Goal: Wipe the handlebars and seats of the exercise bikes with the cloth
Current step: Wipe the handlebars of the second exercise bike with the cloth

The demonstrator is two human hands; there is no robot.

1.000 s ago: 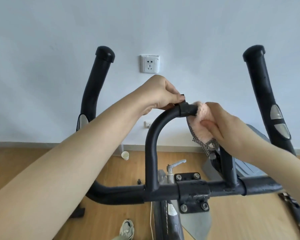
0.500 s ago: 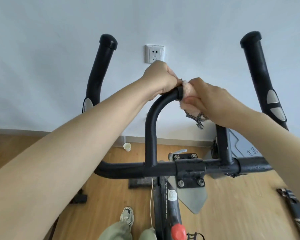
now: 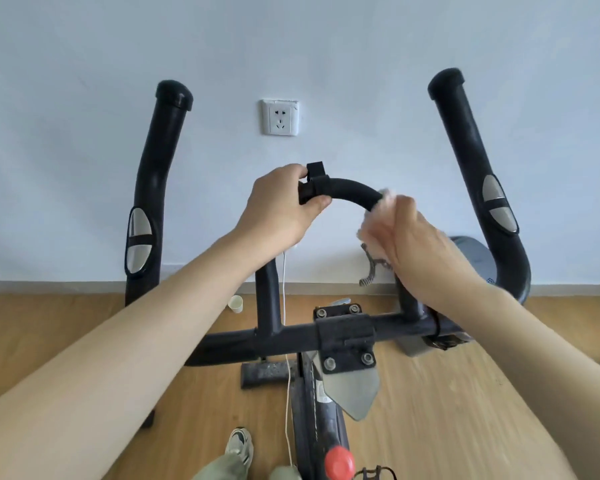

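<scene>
A black exercise bike's handlebars fill the view: a central padded loop (image 3: 350,190) rising from the crossbar (image 3: 284,337), and two tall outer grips (image 3: 153,188) (image 3: 478,174) with silver sensor pads. My left hand (image 3: 278,209) grips the top left of the loop by a small black clip (image 3: 315,169). My right hand (image 3: 413,244) is closed on a pink cloth (image 3: 383,211) pressed around the loop's right bend; a checked corner of the cloth hangs below. No seat is in view.
A white wall with a power socket (image 3: 280,117) stands right behind the bike. On the wooden floor are a paper cup (image 3: 235,303) and a white cable (image 3: 287,375). A red knob (image 3: 340,463) sits on the frame below, with my shoe (image 3: 239,443) beside it.
My right hand has slid the cloth from the top of the loop, beside my left hand, down its right bend. My left hand has kept its grip. The camera has tilted.
</scene>
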